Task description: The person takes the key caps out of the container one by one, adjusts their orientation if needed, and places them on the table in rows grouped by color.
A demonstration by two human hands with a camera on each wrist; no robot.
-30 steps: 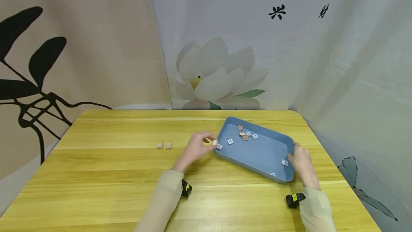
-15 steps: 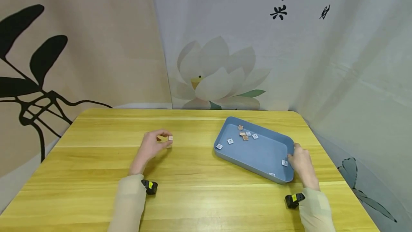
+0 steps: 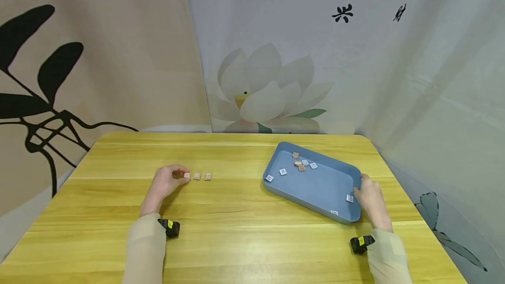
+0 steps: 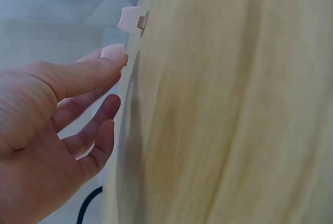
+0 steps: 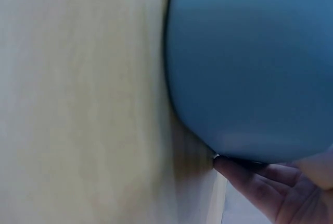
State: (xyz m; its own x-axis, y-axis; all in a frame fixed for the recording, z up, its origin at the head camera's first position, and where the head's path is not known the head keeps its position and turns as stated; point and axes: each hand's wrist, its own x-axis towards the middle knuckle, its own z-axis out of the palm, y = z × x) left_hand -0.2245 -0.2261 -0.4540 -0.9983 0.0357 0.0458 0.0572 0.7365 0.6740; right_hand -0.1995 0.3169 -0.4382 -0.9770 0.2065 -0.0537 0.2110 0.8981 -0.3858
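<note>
At the left of the table, my left hand (image 3: pixel 166 186) pinches a pale pink keycap (image 3: pixel 187 175) between thumb and fingers, close to the tabletop. Two more keycaps, a near one (image 3: pixel 197 176) and a far one (image 3: pixel 208 177), stand in line to its right. The left wrist view shows the pinched keycap (image 4: pixel 114 51) partly behind the thumb, and a neighbouring keycap (image 4: pixel 130 19) with its stem underneath. My right hand (image 3: pixel 372 201) grips the right end of a blue-grey tray (image 3: pixel 315 192), its fingers reaching under the tray's edge in the right wrist view.
Inside the tray lie several loose keycaps, among them a white keycap (image 3: pixel 282 172) and an orange-brown keycap (image 3: pixel 301 168). A white keycap (image 3: pixel 349 198) lies by the right hand. The wooden table (image 3: pixel 236 240) meets a printed curtain (image 3: pixel 158 56) behind.
My left hand has carried its keycap from the tray's left rim leftward to the end of the line of keycaps. The right hand and the tray have stayed in place.
</note>
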